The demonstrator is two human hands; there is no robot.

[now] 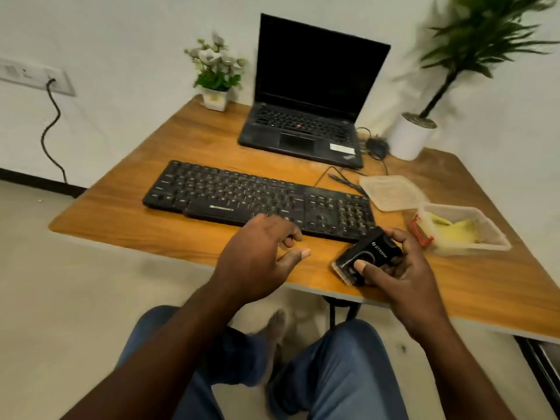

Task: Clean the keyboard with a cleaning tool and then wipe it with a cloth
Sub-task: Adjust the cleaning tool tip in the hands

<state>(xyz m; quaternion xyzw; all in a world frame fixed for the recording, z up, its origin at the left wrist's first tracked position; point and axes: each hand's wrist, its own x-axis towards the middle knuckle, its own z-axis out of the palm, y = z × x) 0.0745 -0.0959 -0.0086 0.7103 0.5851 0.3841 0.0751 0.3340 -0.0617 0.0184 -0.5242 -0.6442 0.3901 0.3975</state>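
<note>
A black keyboard (257, 200) lies across the middle of the wooden table (181, 140). My right hand (400, 280) grips a black cleaning tool (368, 256) with a bristle edge at its lower left, held just in front of the keyboard's right end. My thumb lies on top of the tool. My left hand (260, 256) hovers over the table's front edge near the keyboard's front, fingers loosely curled and holding nothing. A yellow cloth (454, 230) lies inside a clear plastic box (497, 237) to the right.
Behind the keyboard stands an open black laptop (309, 95). The box lid (392, 192) lies right of the keyboard, a mouse (377, 147) and its cable behind it. A small flower pot (216, 72) and a white plant pot (410, 137) stand at the back.
</note>
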